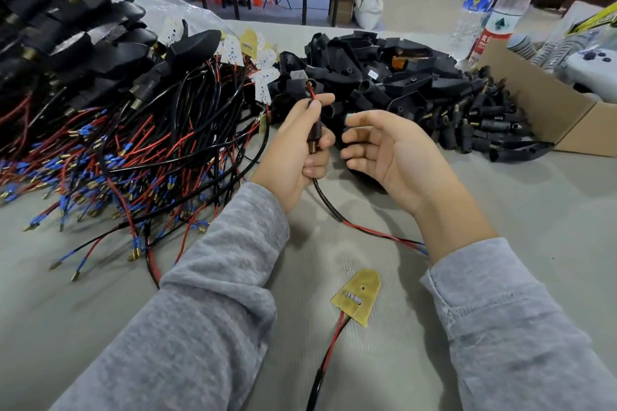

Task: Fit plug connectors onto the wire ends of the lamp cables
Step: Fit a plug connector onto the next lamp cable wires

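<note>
My left hand [297,150] grips a dark plug connector [315,133] upright, with a red wire [312,93] coming out of its top and a brass thread at its bottom. A black cable [325,202] hangs from that hand and splits into red and black leads [384,235] running under my right wrist. My right hand [384,147] hovers just right of the connector, palm up, fingers loosely curled, holding nothing. A yellow LED board [359,294] with red and black wires lies on the table near me.
A tangle of red, black and blue-tipped lamp cables [117,157] covers the left. Black lamp housings [367,70] and loose plug connectors [480,117] are heaped behind my hands. A cardboard box [541,103] and two water bottles [494,10] stand at the right.
</note>
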Available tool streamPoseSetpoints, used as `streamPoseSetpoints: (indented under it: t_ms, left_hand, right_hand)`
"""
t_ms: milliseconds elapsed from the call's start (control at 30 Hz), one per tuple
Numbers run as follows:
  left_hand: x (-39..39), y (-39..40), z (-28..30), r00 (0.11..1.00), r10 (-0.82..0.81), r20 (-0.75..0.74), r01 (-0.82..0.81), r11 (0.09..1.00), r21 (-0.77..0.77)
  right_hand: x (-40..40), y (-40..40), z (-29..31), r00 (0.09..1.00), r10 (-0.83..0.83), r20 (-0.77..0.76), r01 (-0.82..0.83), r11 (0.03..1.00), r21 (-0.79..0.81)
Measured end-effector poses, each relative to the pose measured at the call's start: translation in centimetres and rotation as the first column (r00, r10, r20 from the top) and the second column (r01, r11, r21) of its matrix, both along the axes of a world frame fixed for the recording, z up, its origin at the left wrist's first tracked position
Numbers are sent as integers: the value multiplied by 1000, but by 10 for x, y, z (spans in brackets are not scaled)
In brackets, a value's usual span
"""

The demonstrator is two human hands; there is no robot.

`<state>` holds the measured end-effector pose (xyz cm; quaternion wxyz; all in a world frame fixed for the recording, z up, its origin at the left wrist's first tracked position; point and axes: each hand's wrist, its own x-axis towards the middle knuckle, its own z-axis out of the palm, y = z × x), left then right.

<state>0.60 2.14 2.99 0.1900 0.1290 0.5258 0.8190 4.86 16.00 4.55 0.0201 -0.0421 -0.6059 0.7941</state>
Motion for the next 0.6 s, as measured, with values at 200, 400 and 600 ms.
streamPoseSetpoints:
  t_ms: [200, 400, 600]
  left_hand:
    - [0, -10, 14, 993, -117, -13, 118, 992, 34]
    - [-4, -35, 40, 948, -316, -30, 312, 945, -95]
    - [-4, -70, 66, 878, -478, -3, 472, 868, -156]
  right_hand:
    - [3, -5, 10, 998, 64, -2, -64, 997, -51]
    - [2, -18, 44, 987, 151, 49, -151, 988, -15]
    - [-9, -51, 71, 994, 98, 43, -92, 989, -118]
